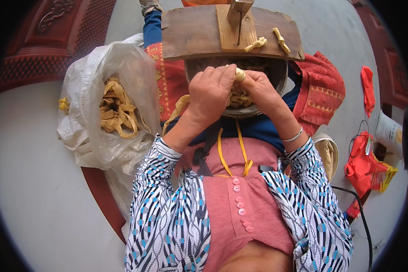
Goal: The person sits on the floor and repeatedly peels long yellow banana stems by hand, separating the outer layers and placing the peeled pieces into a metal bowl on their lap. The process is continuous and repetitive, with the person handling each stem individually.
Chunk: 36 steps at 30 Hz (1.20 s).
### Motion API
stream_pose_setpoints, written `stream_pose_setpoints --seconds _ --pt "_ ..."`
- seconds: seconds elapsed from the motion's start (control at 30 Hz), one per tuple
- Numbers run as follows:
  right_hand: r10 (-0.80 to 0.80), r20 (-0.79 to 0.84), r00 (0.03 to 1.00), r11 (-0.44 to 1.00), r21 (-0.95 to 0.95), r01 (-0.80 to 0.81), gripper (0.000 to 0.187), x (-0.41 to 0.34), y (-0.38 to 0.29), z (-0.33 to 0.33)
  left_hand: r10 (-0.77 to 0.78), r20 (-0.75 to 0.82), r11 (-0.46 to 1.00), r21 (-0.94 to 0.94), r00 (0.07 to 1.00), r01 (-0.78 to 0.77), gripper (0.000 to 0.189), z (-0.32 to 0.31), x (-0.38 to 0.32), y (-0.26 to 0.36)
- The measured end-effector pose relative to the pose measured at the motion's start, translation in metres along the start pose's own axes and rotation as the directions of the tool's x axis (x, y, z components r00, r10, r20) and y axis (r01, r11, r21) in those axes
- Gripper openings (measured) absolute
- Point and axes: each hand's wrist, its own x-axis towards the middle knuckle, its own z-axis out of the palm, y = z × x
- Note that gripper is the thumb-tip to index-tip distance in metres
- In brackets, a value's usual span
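My left hand [210,85] and my right hand [261,89] meet over a round metal pot [281,73]. Between the fingertips of both is a pale yellow strip [240,74], wound into a small bundle at the right fingers. A longer, tan strip [177,106] hangs behind my left wrist; whether it joins the bundle is hidden. Inside the pot lie several yellowish pieces [239,99]. Just beyond my fingers, a wooden board [193,32] rests across the pot's far side. It bears two knotted pale strips, one slanting [281,41] and one lower [256,44].
An upright wooden post [239,12] with a thin metal piece rises from the board. To the left, a translucent plastic bag [78,112] holds tan strips [117,108]. Red towels [321,91] flank the pot. Red bags [357,163] and a black cable [362,207] lie at right.
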Motion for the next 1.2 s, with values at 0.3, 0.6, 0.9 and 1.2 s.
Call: stream_pose_setpoints --seconds 0.3,0.6,0.9,1.2 --pt "-0.008 0.18 0.984 0.901 0.428 -0.071 0.027 -0.003 0.003 -0.008 -0.154 0.063 0.921 -0.353 0.986 0.167 0.031 -0.003 0.011 0.016" --pt "-0.586 -0.038 0.809 0.63 -0.65 0.425 0.015 -0.004 -0.009 0.004 -0.434 0.243 0.795 -0.351 0.868 0.496 0.02 0.013 0.022 0.001" --pt "-0.418 -0.378 0.826 0.85 0.16 0.502 0.015 0.013 -0.049 -0.049 -0.426 0.424 0.508 -0.618 0.799 0.6 0.02 -0.005 -0.025 -0.009" --pt "-0.285 0.174 0.943 0.7 -0.635 0.328 0.021 -0.001 -0.065 -0.014 -0.048 0.101 0.985 -0.161 0.994 0.064 0.011 -0.019 0.014 0.002"
